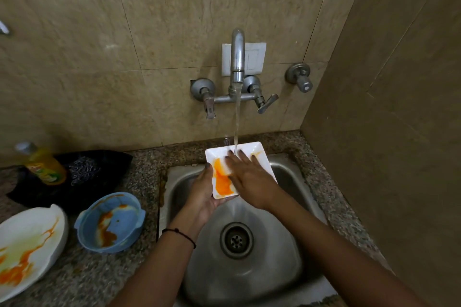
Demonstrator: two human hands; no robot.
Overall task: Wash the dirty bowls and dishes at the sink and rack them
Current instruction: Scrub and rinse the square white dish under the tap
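While water runs from the tap [237, 57] onto it, a white square dish [257, 157] is held over the sink [287, 177], at about 12 o'clock from the drain [236, 240]. The left hand [203, 190] grips the dish by its near left corner, thumb on the rim and fingers closed underneath. The right hand [249, 174] lies flat inside the dish, fingers spread apart and pressed on its surface, fingertips under the stream. An orange smear covers the dish's left part, between the two hands.

On the counter [104, 276] at 9 o'clock from the drain sits a blue bowl [109, 222] with brownish-orange residue inside. Farther out at 8 o'clock lies a white plate [27, 244], also streaked orange. At 10 o'clock a yellow soap bottle [43, 166] rests on a dark cloth [99, 164], just beside a steel scrubber [83, 169].
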